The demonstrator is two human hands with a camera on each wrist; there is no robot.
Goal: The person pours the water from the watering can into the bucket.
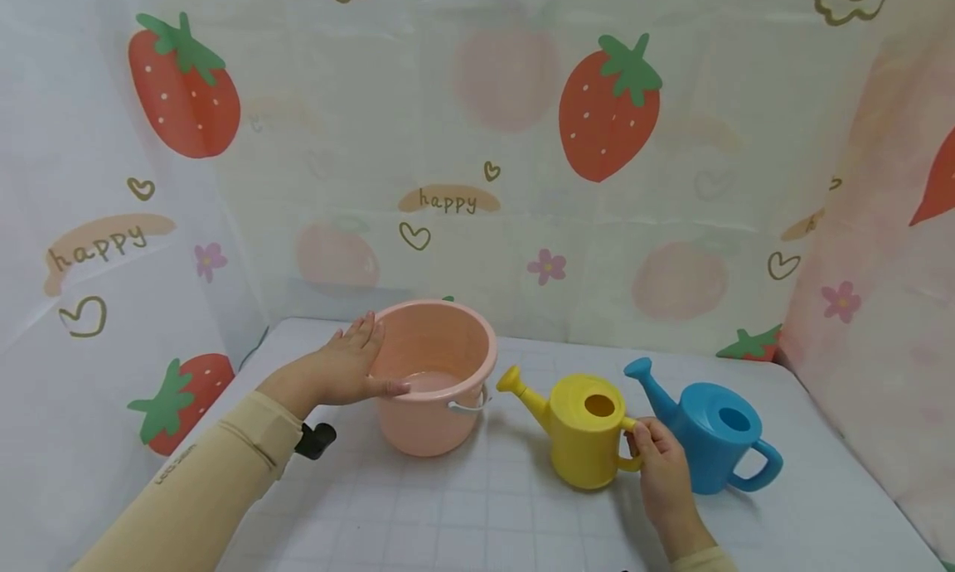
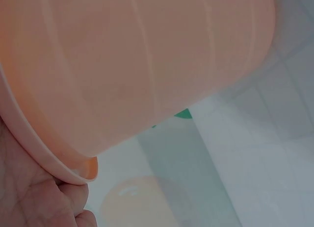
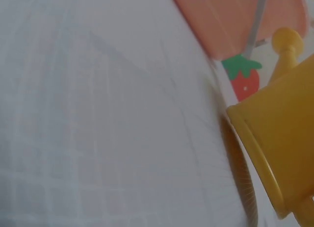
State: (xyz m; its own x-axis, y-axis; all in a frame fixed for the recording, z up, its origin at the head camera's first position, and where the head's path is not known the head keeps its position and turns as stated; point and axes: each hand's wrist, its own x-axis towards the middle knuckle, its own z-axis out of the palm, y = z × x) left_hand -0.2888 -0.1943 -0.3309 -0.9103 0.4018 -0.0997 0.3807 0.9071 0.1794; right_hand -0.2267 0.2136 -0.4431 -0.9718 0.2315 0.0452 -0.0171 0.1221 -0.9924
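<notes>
A pink bucket stands on the white table with its mouth up. My left hand rests on its left rim, fingers extended and thumb lying over the front edge. In the left wrist view, the palm meets the rim of the bucket. To the right, my right hand grips the handle of a yellow watering can, whose spout points at the bucket. The right wrist view has the yellow can with a dark shadow close under its base; whether it touches the table is unclear.
A blue watering can stands just right of my right hand, its handle facing right. White table surface with a faint grid spreads in front. Behind and at both sides hangs a strawberry-print cloth.
</notes>
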